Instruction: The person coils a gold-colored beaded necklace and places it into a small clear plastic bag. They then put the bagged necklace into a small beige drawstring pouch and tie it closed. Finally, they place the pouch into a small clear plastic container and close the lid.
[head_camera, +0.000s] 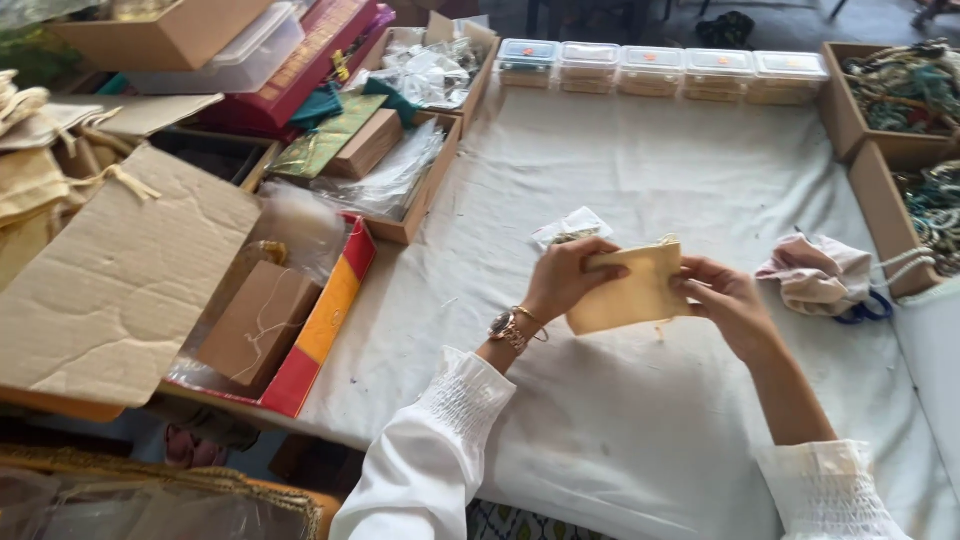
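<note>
Right at the bottom of the frame, two white sleeves (430, 470) come up over the table (620, 420), which is draped in a white cloth. Just above them, in the middle of the frame, both hands hold one small tan cloth pouch (632, 292) off the surface. The left hand (565, 280), with a watch (503, 327) on its wrist, has its grip pinching the pouch's upper left edge, fingers curled over the top. The right hand (728, 300) pinches the right edge, fingers pressed together on the cloth. The pouch looks light, soft and floppy; I'd judge it wants holding by the edges or top corners, as here, since the middle would just fold.

A little beyond the hands, a small clear packet (572, 228) lies on the cloth. To the right, a crumpled pinkish cloth bag (815, 272) sits apart. At the left, a red-edged tray (330, 310) holds a brown box (258, 322), with a big sheet of cardboard (110, 290) beside it. At the far top edge, a row of clear plastic boxes (660, 70) lines up, and cardboard boxes of beaded strings (905, 85) fill the upper right.
</note>
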